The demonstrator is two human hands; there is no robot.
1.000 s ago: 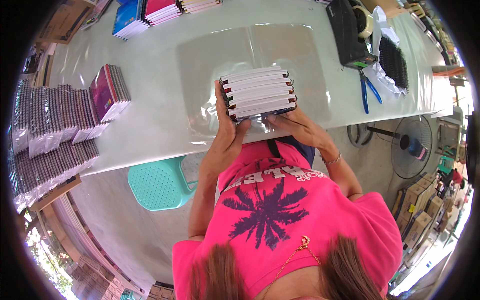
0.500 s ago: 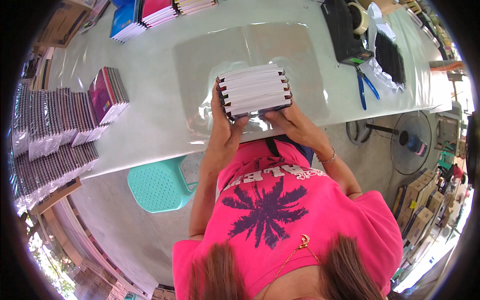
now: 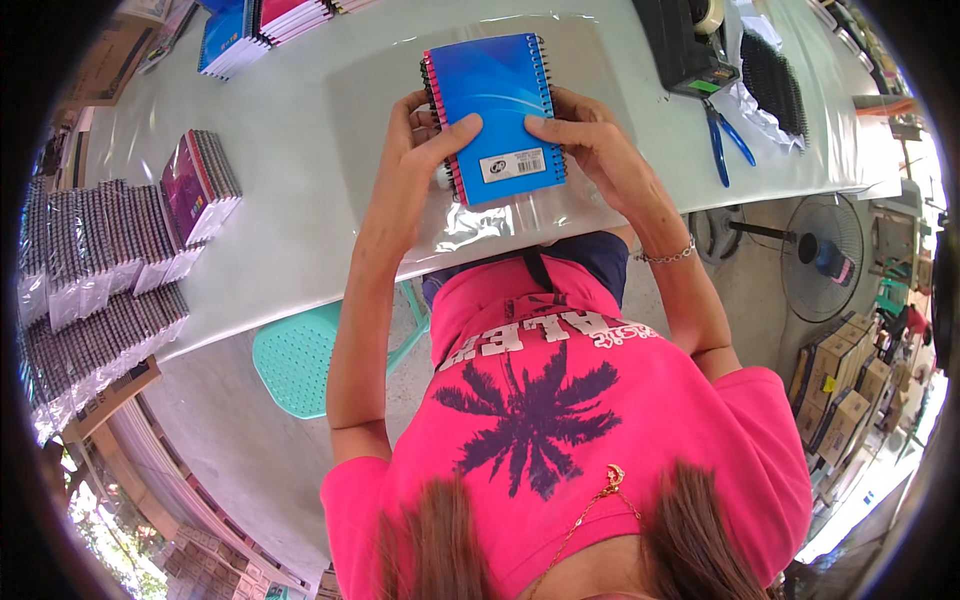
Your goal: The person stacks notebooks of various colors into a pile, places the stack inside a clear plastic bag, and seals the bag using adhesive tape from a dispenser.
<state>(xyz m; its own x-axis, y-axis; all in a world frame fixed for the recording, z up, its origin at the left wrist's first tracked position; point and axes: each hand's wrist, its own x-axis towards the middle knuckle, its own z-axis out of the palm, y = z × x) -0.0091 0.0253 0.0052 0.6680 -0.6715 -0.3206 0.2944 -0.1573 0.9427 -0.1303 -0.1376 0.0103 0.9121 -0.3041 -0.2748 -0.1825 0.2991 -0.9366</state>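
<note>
A stack of spiral notebooks (image 3: 495, 90) is held above the near part of the table, its blue cover facing up with a white barcode label. Pink and dark edges of the notebooks beneath show along the left side. My left hand (image 3: 428, 135) grips the left edge, thumb on the cover and fingers curled under. On the opposite edge my right hand (image 3: 590, 135) closes the same way, its thumb resting on the blue cover. The fingers below the stack are partly hidden.
Wrapped notebook stacks (image 3: 95, 250) fill the table's left end. Blue notebooks (image 3: 232, 42) stand at the far left. Right of me are a black tape dispenser (image 3: 685, 45), blue-handled pliers (image 3: 728, 140) and a bundle of black coils (image 3: 772, 90). A green stool (image 3: 298, 360) and a fan (image 3: 822, 258) stand below.
The stack has tipped from showing its white page edges to lying with the blue cover up. Both hands have moved farther out over the table, thumbs now on the cover.
</note>
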